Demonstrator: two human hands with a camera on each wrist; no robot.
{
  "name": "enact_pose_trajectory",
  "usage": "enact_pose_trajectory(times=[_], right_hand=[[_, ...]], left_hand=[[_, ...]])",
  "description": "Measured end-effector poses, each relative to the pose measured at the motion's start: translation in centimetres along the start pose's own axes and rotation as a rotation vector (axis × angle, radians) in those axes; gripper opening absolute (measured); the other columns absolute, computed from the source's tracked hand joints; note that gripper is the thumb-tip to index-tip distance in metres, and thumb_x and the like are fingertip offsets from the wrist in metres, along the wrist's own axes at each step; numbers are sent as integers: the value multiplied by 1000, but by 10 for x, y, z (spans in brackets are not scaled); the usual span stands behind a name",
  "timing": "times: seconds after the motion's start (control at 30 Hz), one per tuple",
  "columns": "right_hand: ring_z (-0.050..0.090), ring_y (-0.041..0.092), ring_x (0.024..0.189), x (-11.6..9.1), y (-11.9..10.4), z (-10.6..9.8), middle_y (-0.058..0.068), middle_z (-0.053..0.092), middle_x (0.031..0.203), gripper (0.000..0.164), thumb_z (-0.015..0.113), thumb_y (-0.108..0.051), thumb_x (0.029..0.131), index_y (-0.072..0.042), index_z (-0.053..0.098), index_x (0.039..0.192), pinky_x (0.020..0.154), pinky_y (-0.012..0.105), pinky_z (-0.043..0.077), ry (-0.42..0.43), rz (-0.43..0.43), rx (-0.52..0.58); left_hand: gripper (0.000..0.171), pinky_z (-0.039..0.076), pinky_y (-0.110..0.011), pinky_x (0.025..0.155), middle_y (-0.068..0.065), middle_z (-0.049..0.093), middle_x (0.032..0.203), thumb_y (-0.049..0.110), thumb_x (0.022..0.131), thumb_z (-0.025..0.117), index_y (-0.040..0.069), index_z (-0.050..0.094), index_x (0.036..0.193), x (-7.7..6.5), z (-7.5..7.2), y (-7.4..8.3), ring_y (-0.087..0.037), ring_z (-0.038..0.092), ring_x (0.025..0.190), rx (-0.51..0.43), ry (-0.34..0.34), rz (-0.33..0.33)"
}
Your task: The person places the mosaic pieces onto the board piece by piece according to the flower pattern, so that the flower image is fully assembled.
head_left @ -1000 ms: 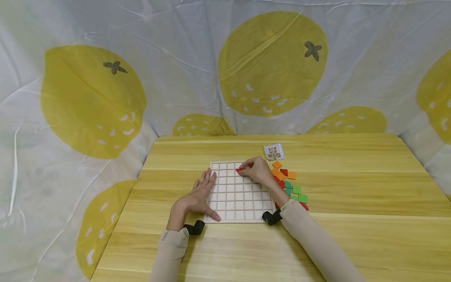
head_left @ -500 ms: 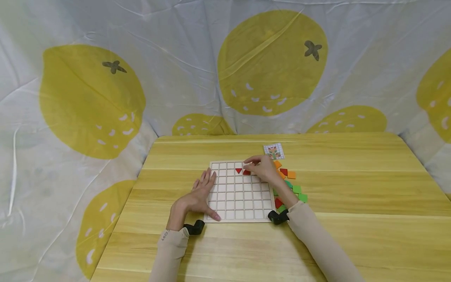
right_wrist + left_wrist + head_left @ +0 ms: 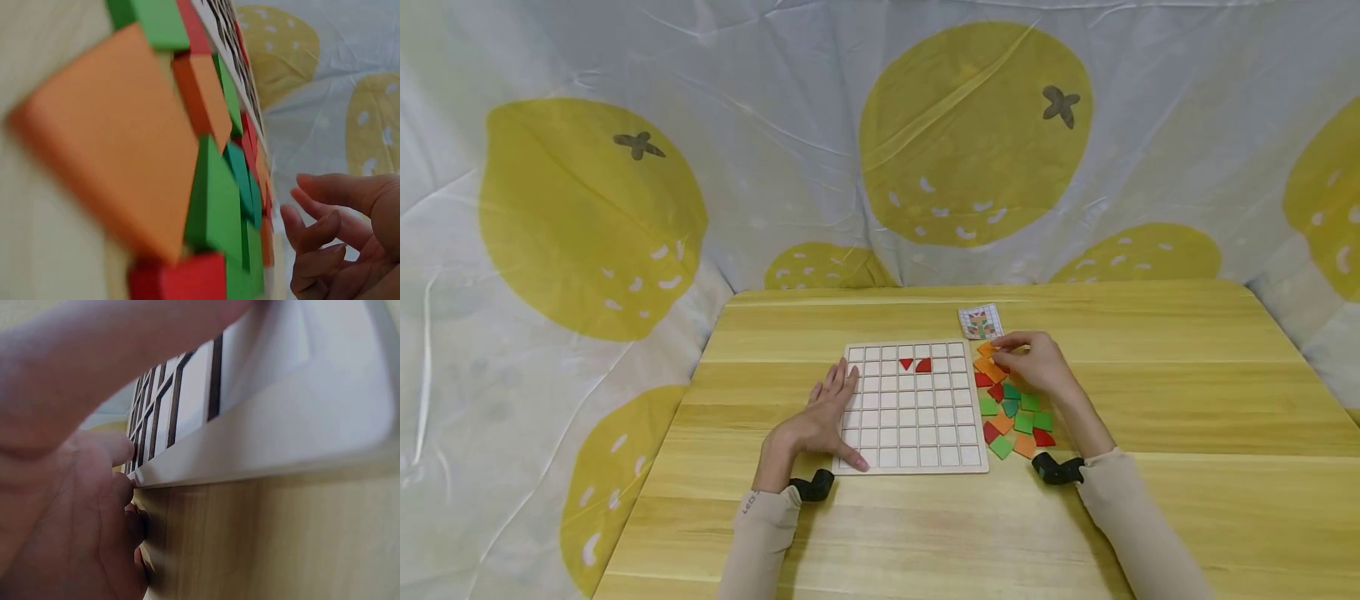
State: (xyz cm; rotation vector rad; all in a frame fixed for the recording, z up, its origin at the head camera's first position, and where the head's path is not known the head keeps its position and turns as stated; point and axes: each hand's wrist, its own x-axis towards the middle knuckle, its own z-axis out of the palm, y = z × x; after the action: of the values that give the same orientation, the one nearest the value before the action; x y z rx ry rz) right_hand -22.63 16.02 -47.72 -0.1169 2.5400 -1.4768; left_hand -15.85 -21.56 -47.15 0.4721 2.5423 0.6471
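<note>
1. The left hand [image 3: 820, 421] lies flat with straight, spread fingers on the left edge of the white grid board [image 3: 912, 450], thumb along its near corner; the left wrist view shows the fingers against that edge
2. The right hand [image 3: 1033, 364] hovers over the far end of the loose pile of tiles [image 3: 1011, 408], just right of the board; its fingers are curled and close to an orange tile [image 3: 989, 367], but whether they pinch it I cannot tell
3. Two red pieces [image 3: 915, 365] sit side by side in the board's second row from the far edge, near the middle
4. To pick well, I would take one tile by its edges from the top of the heap so its neighbours do not slide, and keep the left hand pressing so the board does not shift
5. A small pattern card [image 3: 981, 321] lies beyond the pile, handy for checking colour and orientation
6. The surface is a pale wooden table [image 3: 1187, 400], smooth enough that tiles may skid
7. Behind it hangs a white cloth printed with large yellow fruit [image 3: 973, 133]
</note>
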Motion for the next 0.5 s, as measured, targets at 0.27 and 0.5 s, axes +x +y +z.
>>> enact_pose_trajectory(times=[0.27,0.5], right_hand=[[66,21,94,-6,19,-11,26,71,122,32,72,-11,96,4,71,125,69,18,52,-45,4,-53],[54,20,82,-7,20,-13,27,68,123,32,73,-9,94,2,72,124,63,22,45,-51,15,-88]], left_hand=[[153,-4,-60,131,-19,-27,169,45,64,98,3,-9,165,-1,0,-1,-38,-20,160,-9,0,12],[153,-3,-59,131,-19,-26,170,45,64,98,4,-8,165,-1,0,-1,-37,-20,160,-6,7,12]])
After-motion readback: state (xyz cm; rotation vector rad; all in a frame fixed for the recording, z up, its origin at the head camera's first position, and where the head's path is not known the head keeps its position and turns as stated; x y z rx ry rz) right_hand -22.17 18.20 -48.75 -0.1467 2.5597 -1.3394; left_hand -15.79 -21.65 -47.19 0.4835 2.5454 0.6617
